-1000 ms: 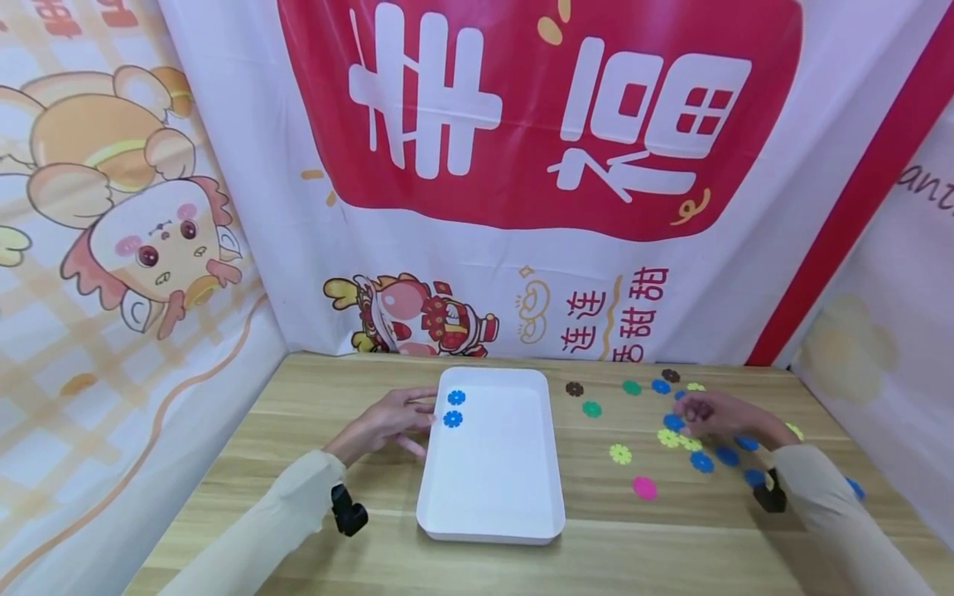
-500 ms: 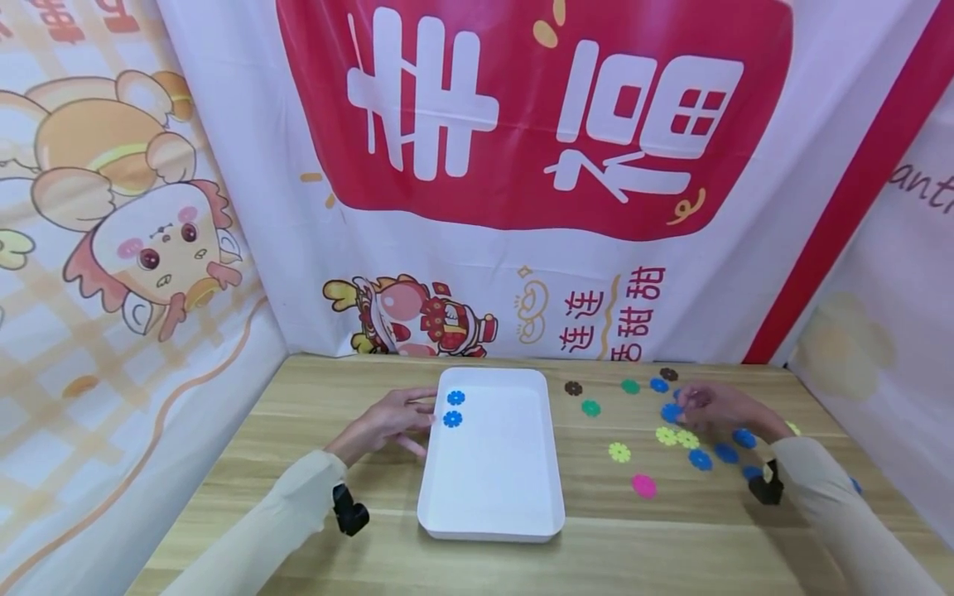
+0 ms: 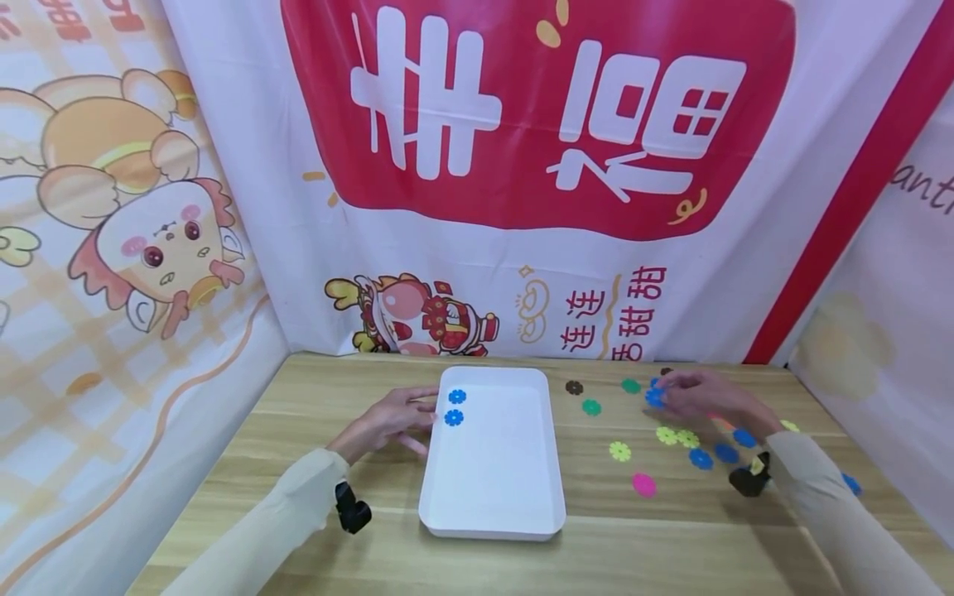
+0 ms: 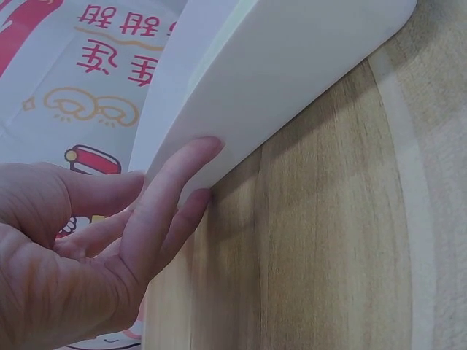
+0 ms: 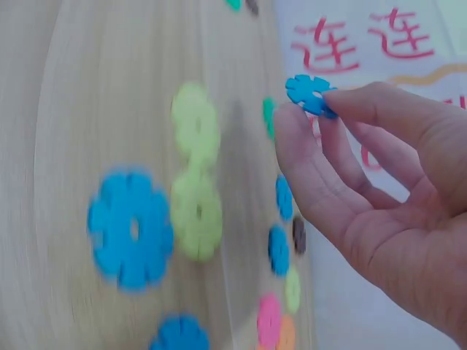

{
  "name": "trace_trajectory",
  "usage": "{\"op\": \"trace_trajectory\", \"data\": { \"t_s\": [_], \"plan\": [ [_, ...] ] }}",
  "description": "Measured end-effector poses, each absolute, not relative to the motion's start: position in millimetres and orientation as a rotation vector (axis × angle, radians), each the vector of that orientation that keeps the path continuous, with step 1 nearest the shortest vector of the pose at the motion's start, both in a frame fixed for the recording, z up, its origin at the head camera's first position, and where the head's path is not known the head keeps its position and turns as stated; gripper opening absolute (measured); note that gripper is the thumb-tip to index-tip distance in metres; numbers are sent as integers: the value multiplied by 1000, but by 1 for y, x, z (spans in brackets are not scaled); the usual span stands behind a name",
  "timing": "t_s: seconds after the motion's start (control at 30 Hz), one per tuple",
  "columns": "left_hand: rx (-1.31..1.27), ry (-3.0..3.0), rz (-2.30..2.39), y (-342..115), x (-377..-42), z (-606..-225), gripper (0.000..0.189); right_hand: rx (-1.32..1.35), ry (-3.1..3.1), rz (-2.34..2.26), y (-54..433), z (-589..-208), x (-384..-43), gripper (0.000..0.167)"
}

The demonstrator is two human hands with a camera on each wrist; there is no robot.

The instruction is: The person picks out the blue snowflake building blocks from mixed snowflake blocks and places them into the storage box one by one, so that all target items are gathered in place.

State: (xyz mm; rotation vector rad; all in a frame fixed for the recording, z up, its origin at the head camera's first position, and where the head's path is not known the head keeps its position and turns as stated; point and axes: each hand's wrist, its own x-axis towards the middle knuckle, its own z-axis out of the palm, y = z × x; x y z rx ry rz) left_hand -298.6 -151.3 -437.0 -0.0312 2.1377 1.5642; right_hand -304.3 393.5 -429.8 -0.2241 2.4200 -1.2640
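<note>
Thumb and index finger of my right hand (image 3: 701,396) pinch a blue notched snowflake disc (image 5: 304,92). In the right wrist view it is up off the table, with loose discs below and beyond it. My left hand (image 3: 392,420) rests at the left side of a white rectangular tray (image 3: 495,472). Its fairly straight fingers touch the tray's outer wall (image 4: 255,109) in the left wrist view, the thumb near the rim. Inside the tray, two blue snowflake discs (image 3: 454,418) lie near its upper left corner.
Several discs lie scattered on the wooden table right of the tray: yellow-green (image 3: 620,451), pink (image 3: 644,485), green (image 3: 592,407), brown (image 3: 574,387) and blue (image 3: 701,459). Printed cloth walls (image 3: 462,273) stand along the back and both sides.
My right hand has picked up a blue disc and moved left toward the tray with it. The left hand and tray have stayed in place.
</note>
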Motion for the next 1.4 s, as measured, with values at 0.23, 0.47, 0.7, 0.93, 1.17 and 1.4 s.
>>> {"op": "trace_trajectory", "data": {
  "t_s": [0.23,0.47,0.7,0.93,1.17,1.4],
  "plan": [
    [-11,2114,1603,-153,-299,-440,59,-187,2270,-1476,365,-421,-301,51],
    [-12,2115,1597,-154,-298,-437,59,-176,2167,-1679,331,-420,-302,49],
    [-19,2120,1592,-155,-297,-436,60,-311,2086,-1768,301,-423,-309,39],
    [5,2107,1606,-153,-297,-436,60,-337,2022,-1760,260,-416,-316,31],
    [-16,2121,1601,-151,-298,-436,61,-303,2027,-1712,211,-414,-317,29],
    [-8,2111,1616,-151,-299,-435,64,-177,2007,-1689,161,-420,-321,19]
  ]
}}
